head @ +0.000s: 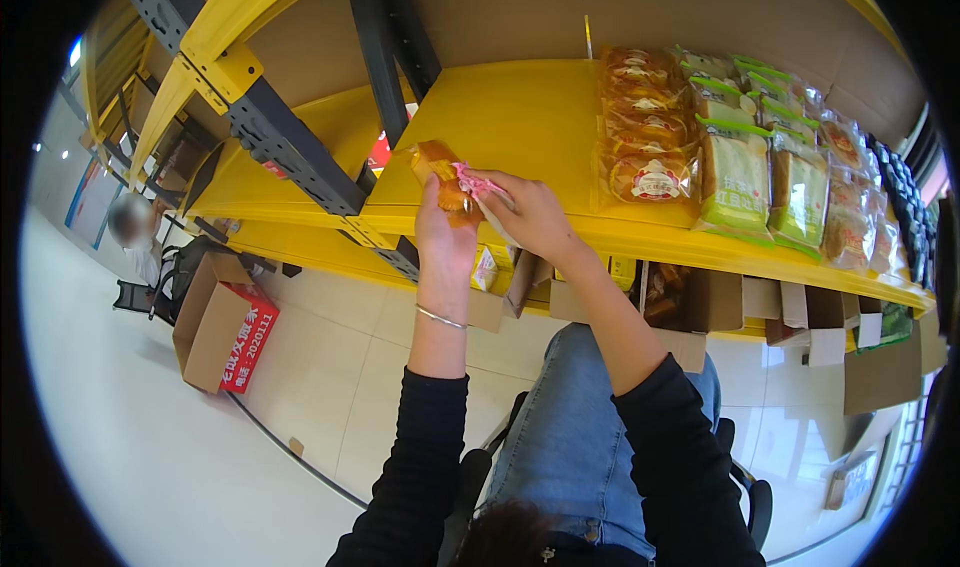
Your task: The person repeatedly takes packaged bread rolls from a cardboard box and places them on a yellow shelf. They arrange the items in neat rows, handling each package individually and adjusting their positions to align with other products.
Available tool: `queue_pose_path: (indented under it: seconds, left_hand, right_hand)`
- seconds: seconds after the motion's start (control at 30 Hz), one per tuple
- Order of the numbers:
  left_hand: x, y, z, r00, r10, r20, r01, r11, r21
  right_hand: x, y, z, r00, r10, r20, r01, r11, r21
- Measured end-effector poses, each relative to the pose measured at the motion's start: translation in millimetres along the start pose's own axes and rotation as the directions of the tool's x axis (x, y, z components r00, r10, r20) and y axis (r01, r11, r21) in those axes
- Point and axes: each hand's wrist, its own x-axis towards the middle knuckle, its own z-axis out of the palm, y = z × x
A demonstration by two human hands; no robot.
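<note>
In my left hand (442, 226) is a clear-wrapped bread roll (439, 166), tilted over the front edge of the yellow shelf (502, 117). My right hand (532, 214) grips a pink cloth (474, 183) and presses it against the wrapper. Part of a pale item shows beneath the right palm; what it is I cannot tell. To the right on the shelf stand rows of packaged round cakes (652, 177), and beside them bagged sliced bread (735, 173) with green-edged wrappers.
Smaller wrapped pastries (851, 226) fill the shelf's right end. Open cardboard boxes (694, 297) sit below. A dark upright post (300, 143) rises at left. A red-and-brown carton (225, 327) stands on the tiled floor, near another person (142, 259) at far left.
</note>
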Motion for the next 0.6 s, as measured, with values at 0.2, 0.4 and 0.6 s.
queue_pose_path:
  seconds: [0.2,0.4,0.6]
  left_hand:
    - [-5,-19,2,0.961,0.272,-0.041,-0.258,0.942,0.216]
    - [-31,-42,6,0.811,0.564,0.157,-0.562,0.676,0.477]
    - [-67,-59,31,0.794,0.507,0.336,-0.607,0.627,0.488]
  right_hand:
    - [-6,-9,-4,0.996,0.078,0.048,-0.08,0.996,0.047]
    - [-43,-2,2,0.987,0.153,0.038,-0.157,0.93,0.332]
    - [-81,-18,-41,0.971,0.227,0.078,-0.226,0.759,0.61]
